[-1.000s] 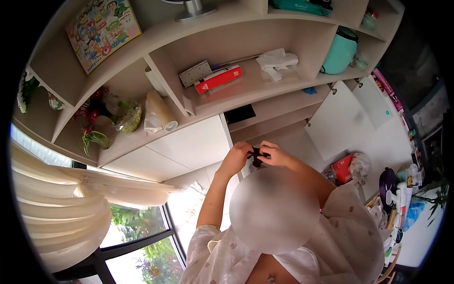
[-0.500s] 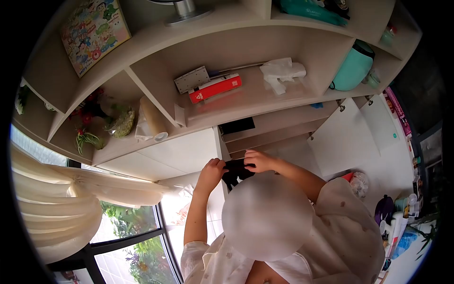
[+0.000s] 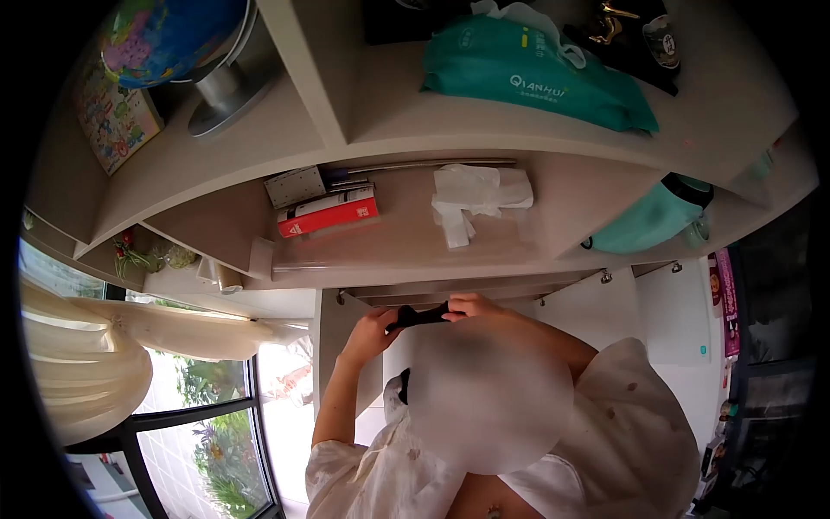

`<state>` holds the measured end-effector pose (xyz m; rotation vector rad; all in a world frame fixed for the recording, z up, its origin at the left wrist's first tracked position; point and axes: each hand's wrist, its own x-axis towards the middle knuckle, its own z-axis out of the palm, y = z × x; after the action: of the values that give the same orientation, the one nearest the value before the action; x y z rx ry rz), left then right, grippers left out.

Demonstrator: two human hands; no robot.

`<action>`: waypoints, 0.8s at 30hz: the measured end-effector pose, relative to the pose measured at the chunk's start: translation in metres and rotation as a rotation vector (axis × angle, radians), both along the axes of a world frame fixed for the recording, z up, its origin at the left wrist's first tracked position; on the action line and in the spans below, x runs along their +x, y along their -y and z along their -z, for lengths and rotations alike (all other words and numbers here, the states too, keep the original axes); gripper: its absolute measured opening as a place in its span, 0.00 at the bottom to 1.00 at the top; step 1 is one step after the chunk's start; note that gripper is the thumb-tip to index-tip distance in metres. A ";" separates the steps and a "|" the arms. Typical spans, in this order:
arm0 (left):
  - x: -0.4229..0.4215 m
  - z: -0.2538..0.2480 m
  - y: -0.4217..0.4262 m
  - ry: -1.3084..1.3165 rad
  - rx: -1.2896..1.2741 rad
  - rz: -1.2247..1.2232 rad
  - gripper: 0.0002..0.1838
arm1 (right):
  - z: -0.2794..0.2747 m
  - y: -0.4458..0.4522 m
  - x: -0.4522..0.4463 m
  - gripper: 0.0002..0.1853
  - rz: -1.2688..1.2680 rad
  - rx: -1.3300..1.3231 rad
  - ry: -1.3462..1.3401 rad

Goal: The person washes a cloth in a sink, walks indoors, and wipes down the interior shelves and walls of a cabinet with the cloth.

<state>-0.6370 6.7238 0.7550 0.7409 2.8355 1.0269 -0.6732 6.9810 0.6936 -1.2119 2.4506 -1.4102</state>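
Observation:
My left hand (image 3: 370, 335) is closed around one end of a dark cloth (image 3: 421, 317). My right hand (image 3: 469, 308) pinches the other end, and the cloth is stretched nearly level between the two. Both hands are in front of the low cabinet, just below the shelf edge. A small black patch also shows lower down, left of the blurred round area that covers the centre; what it belongs to is hidden.
Above, the shelves (image 3: 398, 270) hold a red box (image 3: 329, 214), white crumpled material (image 3: 481, 201), a teal wipes pack (image 3: 536, 73), a teal container (image 3: 653, 218) and a globe (image 3: 169, 39). An open white cabinet door (image 3: 592, 316) stands at right. Curtain (image 3: 78, 363) and window are left.
The view has shifted, bringing the upper shelf, teal pack and globe more into sight. The dark cloth, bunched at first, is now stretched between my hands, which are farther apart than one second ago.

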 end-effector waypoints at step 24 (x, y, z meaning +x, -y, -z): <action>-0.045 0.061 -0.102 0.066 0.736 0.093 0.12 | -0.029 -0.063 0.091 0.07 0.764 -0.434 0.554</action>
<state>-0.6819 6.8259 0.6936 0.8281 2.2984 2.0521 -0.5822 7.0443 0.7225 0.2002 2.3118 -2.1461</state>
